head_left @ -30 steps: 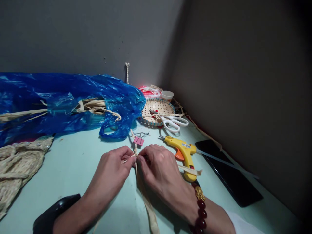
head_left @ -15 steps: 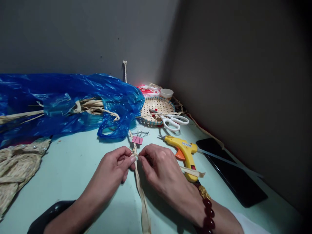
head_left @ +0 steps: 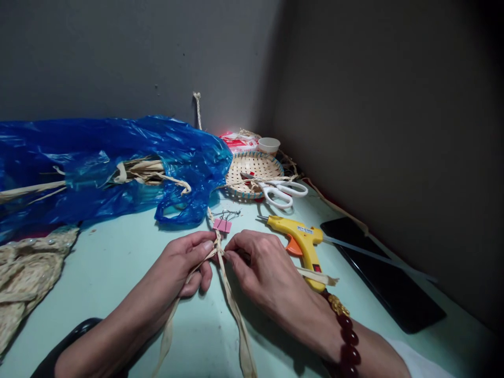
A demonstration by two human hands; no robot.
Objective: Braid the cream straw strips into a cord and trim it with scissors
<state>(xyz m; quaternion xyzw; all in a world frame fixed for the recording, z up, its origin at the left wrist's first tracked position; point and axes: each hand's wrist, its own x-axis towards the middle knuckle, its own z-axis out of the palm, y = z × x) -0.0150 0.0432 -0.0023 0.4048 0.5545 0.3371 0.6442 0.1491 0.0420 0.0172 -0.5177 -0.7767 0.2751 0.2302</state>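
Observation:
A narrow braid of pale, straw-like strips lies at the middle of the table, a pink binder clip fixed near its far end. My left hand pinches one strip between thumb and forefinger, and its loose tail trails down past the wrist. On the other side, my right hand is closed in a pinch on another strip, whose tail sticks out beyond the hand. Between both hands a third strip hangs free toward me. The right fingertips are partly hidden.
A yellow glue gun lies to the right, beside a black phone-like slab. White-handled scissors rest on a woven basket. At left, a blue plastic bag covers dried strips, near a woven piece.
My left hand has shifted slightly left and now draws a strip out to that side, its tail showing below. The right hand keeps its pinch near the braid.

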